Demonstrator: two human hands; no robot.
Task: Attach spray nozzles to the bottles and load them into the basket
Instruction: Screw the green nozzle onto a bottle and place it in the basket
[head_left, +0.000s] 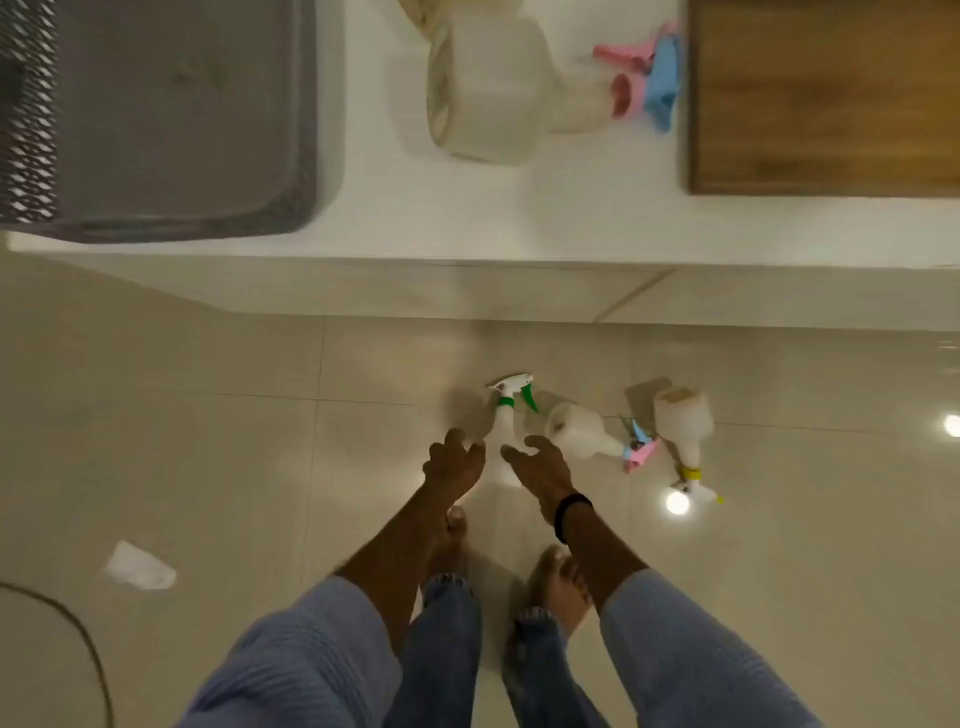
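Note:
Three white spray bottles lie on the tiled floor. The one with a green-and-white nozzle (503, 415) lies between my hands. My left hand (453, 460) and my right hand (537, 467) reach down on either side of it, fingers spread, holding nothing. To the right lie a bottle with a pink-and-blue nozzle (582, 434) and a bottle with a yellow nozzle (683, 431). On the white counter lies another bottle (488, 88) with a pink-and-blue nozzle (649, 78). The grey basket (306, 171) sits at the counter's left end.
A wooden board (821, 98) lies on the counter at the right. A scrap of white paper (139, 566) and a dark cable (72, 618) lie on the floor at the left. My bare feet (556, 582) stand just below the hands.

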